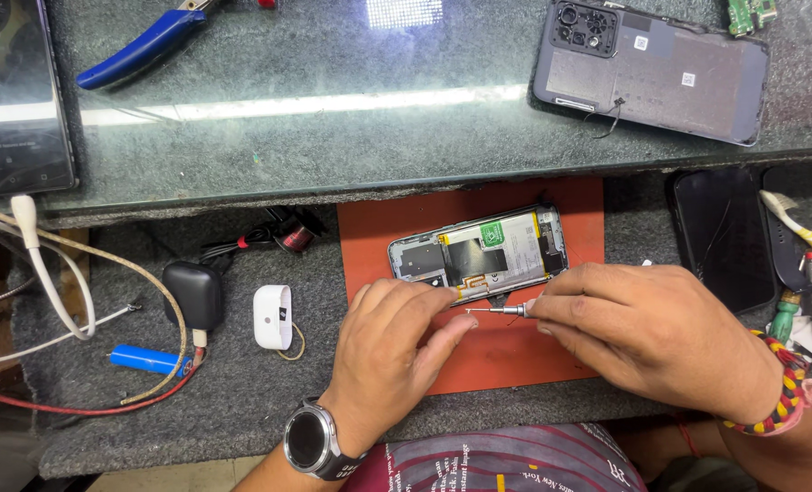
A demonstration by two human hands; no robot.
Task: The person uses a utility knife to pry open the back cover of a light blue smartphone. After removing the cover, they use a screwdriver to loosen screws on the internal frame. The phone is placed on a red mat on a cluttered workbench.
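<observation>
An opened phone (480, 252) with its back removed lies on an orange mat (515, 205), showing its battery and boards. My right hand (647, 333) grips a thin metal screwdriver (497, 311), its tip pointing left just below the phone's lower edge. My left hand (392, 351), with a watch on the wrist, rests on the mat. Its fingertips touch the phone's lower edge and its thumb is near the screwdriver tip.
The removed phone back cover (652, 68) lies on the upper glass shelf, with blue-handled pliers (142, 46) at the far left and a dark tablet (14, 91). A black charger (194, 296), a white case (272, 317), cables and a blue cell (146, 359) sit left. Tools and a black phone (720, 237) lie right.
</observation>
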